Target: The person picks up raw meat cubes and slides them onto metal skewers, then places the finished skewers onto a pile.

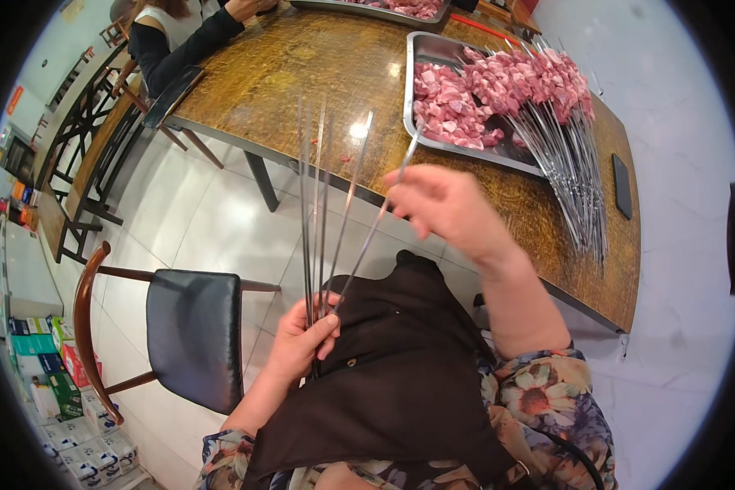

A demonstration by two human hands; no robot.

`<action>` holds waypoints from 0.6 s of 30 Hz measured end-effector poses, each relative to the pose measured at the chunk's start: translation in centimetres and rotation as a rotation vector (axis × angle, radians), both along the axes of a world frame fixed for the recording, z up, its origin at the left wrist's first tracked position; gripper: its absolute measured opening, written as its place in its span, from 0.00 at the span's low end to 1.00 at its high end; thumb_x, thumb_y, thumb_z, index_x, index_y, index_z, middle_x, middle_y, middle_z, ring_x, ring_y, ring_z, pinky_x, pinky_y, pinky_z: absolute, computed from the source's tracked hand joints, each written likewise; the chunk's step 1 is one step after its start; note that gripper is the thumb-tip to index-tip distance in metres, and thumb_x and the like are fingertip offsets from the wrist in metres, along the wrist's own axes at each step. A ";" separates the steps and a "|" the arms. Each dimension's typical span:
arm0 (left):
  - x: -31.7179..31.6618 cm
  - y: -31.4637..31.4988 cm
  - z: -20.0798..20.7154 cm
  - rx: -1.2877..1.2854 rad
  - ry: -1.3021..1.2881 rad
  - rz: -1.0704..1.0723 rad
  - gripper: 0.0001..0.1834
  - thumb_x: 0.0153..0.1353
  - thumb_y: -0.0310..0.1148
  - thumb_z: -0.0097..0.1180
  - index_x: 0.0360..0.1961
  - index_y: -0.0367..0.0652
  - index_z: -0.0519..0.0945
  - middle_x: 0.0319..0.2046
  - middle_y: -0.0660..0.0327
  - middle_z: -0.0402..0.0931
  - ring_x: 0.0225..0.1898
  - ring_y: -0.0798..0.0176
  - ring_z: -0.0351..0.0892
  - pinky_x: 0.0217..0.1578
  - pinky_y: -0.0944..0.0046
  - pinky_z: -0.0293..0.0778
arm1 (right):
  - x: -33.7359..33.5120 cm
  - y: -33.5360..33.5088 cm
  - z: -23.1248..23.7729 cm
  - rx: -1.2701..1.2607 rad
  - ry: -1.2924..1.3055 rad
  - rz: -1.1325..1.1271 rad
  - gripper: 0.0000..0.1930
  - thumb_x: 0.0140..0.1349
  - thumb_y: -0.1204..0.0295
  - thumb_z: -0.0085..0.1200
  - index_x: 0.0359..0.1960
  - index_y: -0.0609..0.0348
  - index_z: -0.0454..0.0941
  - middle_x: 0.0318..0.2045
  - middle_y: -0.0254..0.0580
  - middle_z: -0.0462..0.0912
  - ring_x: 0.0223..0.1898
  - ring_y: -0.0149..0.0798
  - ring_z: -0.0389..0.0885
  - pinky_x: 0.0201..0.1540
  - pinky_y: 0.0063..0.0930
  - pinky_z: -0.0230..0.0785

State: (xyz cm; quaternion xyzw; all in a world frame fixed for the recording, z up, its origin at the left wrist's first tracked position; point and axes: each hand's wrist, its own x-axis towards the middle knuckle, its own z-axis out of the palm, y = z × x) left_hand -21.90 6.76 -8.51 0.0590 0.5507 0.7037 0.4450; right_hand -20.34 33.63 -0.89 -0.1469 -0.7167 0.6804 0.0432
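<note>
- Left hand grips a fan of thin bare metal skewers; their lower ends get lost against the dark apron, and some overlap too closely for me to count.
- Right hand, blurred, has its fingers curled at the rightmost skewer of that fan; whether they pinch it or only brush it, I cannot tell.
- That skewer's tip overlaps the metal tray from where I look, so contact is unclear.
- By the near edge of the tabletop, the tray carries loose pink meat chunks.
- Over the tray's right side lie many loaded skewers, meat hiding their upper lengths, bare shafts running toward the tabletop's near right corner.
- Beside them, near the right edge, rests a dark phone.
- At the far edge, another tray of meat is cut off, as is a seated person with a black sleeve.
</note>
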 end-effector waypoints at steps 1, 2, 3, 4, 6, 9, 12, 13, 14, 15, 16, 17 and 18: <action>0.3 0.1 0.4 -0.035 0.002 -0.035 0.13 0.62 0.26 0.49 0.48 0.42 0.69 0.22 0.59 0.70 0.12 0.72 0.61 0.13 0.75 0.56 | -0.4 -0.7 -1.1 -0.104 0.006 0.054 0.13 0.59 0.65 0.55 0.36 0.65 0.77 0.22 0.33 0.76 0.18 0.20 0.69 0.19 0.15 0.61; 0.7 -0.1 0.3 -0.008 -0.017 -0.020 0.13 0.62 0.27 0.49 0.49 0.41 0.69 0.22 0.60 0.70 0.13 0.72 0.62 0.13 0.75 0.57 | -0.7 -1.0 -1.7 -0.142 0.007 0.090 0.12 0.59 0.66 0.55 0.35 0.65 0.77 0.21 0.32 0.76 0.17 0.20 0.68 0.19 0.15 0.61; 1.1 -0.5 0.1 0.019 -0.036 -0.002 0.14 0.62 0.27 0.49 0.49 0.40 0.69 0.22 0.61 0.70 0.13 0.72 0.63 0.14 0.75 0.57 | -1.1 -1.1 -2.1 -0.180 0.007 0.130 0.12 0.59 0.66 0.54 0.35 0.65 0.77 0.20 0.32 0.75 0.17 0.20 0.68 0.18 0.15 0.60; 1.7 -0.9 0.0 0.046 -0.056 0.018 0.14 0.63 0.27 0.49 0.49 0.39 0.68 0.22 0.61 0.70 0.13 0.73 0.63 0.14 0.75 0.57 | -1.4 -1.2 -2.4 -0.218 0.007 0.171 0.11 0.60 0.66 0.54 0.34 0.65 0.76 0.20 0.32 0.75 0.16 0.20 0.67 0.18 0.15 0.59; 2.6 -1.6 0.0 0.070 -0.085 0.104 0.12 0.63 0.27 0.48 0.47 0.39 0.68 0.22 0.59 0.70 0.13 0.72 0.62 0.14 0.74 0.56 | -2.2 -1.7 -2.6 -0.195 0.011 0.265 0.12 0.60 0.66 0.52 0.33 0.64 0.76 0.19 0.33 0.76 0.15 0.21 0.67 0.18 0.16 0.59; 4.2 -1.8 -0.5 0.075 -0.048 0.213 0.09 0.63 0.27 0.48 0.44 0.41 0.69 0.22 0.57 0.70 0.12 0.71 0.60 0.13 0.75 0.55 | -3.2 -2.3 -2.4 -0.044 -0.047 0.385 0.13 0.60 0.63 0.53 0.31 0.63 0.77 0.19 0.34 0.76 0.16 0.22 0.68 0.19 0.18 0.61; 5.7 -1.0 -0.2 0.068 -0.056 0.281 0.08 0.63 0.27 0.48 0.43 0.42 0.68 0.21 0.58 0.69 0.11 0.72 0.58 0.13 0.75 0.54 | -3.4 -1.9 -1.9 -0.014 -0.036 0.462 0.13 0.59 0.62 0.53 0.31 0.62 0.77 0.19 0.33 0.76 0.16 0.23 0.69 0.19 0.18 0.62; 6.1 -0.5 0.0 0.087 -0.073 0.278 0.08 0.62 0.27 0.48 0.42 0.42 0.68 0.21 0.58 0.69 0.11 0.72 0.58 0.13 0.75 0.54 | -3.4 -1.6 -1.6 0.012 -0.009 0.472 0.14 0.59 0.61 0.53 0.30 0.62 0.77 0.19 0.34 0.76 0.17 0.23 0.69 0.20 0.19 0.63; 6.3 0.1 0.4 0.101 -0.088 0.277 0.07 0.62 0.27 0.48 0.42 0.43 0.68 0.20 0.58 0.69 0.11 0.72 0.57 0.13 0.75 0.53 | -3.4 -1.3 -1.2 0.033 0.021 0.485 0.15 0.60 0.60 0.52 0.30 0.63 0.77 0.19 0.34 0.75 0.17 0.24 0.70 0.20 0.19 0.64; 6.5 0.6 0.6 0.117 -0.103 0.273 0.07 0.62 0.27 0.48 0.42 0.43 0.68 0.20 0.58 0.69 0.11 0.73 0.57 0.13 0.76 0.53 | -3.4 -0.9 -0.6 0.055 0.051 0.496 0.17 0.60 0.59 0.52 0.29 0.63 0.77 0.18 0.34 0.75 0.17 0.24 0.70 0.21 0.20 0.65; 6.6 1.0 0.6 0.132 -0.102 0.271 0.07 0.62 0.27 0.48 0.42 0.44 0.67 0.20 0.58 0.69 0.12 0.73 0.56 0.13 0.76 0.52 | -3.2 -0.1 0.1 0.158 0.021 0.493 0.17 0.60 0.58 0.52 0.29 0.63 0.77 0.19 0.35 0.76 0.18 0.26 0.71 0.22 0.22 0.66; 6.8 1.3 0.5 0.147 -0.100 0.278 0.07 0.62 0.26 0.48 0.42 0.44 0.67 0.20 0.59 0.69 0.12 0.74 0.56 0.13 0.76 0.52 | -3.1 1.0 1.2 0.258 -0.006 0.497 0.17 0.59 0.58 0.51 0.29 0.63 0.77 0.19 0.37 0.76 0.18 0.28 0.71 0.24 0.24 0.67; 7.0 1.6 0.4 0.161 -0.103 0.289 0.07 0.62 0.26 0.48 0.42 0.45 0.67 0.20 0.59 0.68 0.12 0.74 0.56 0.13 0.76 0.52 | -3.1 2.1 2.1 0.359 -0.038 0.505 0.18 0.59 0.57 0.51 0.28 0.62 0.78 0.20 0.38 0.77 0.19 0.30 0.72 0.25 0.26 0.68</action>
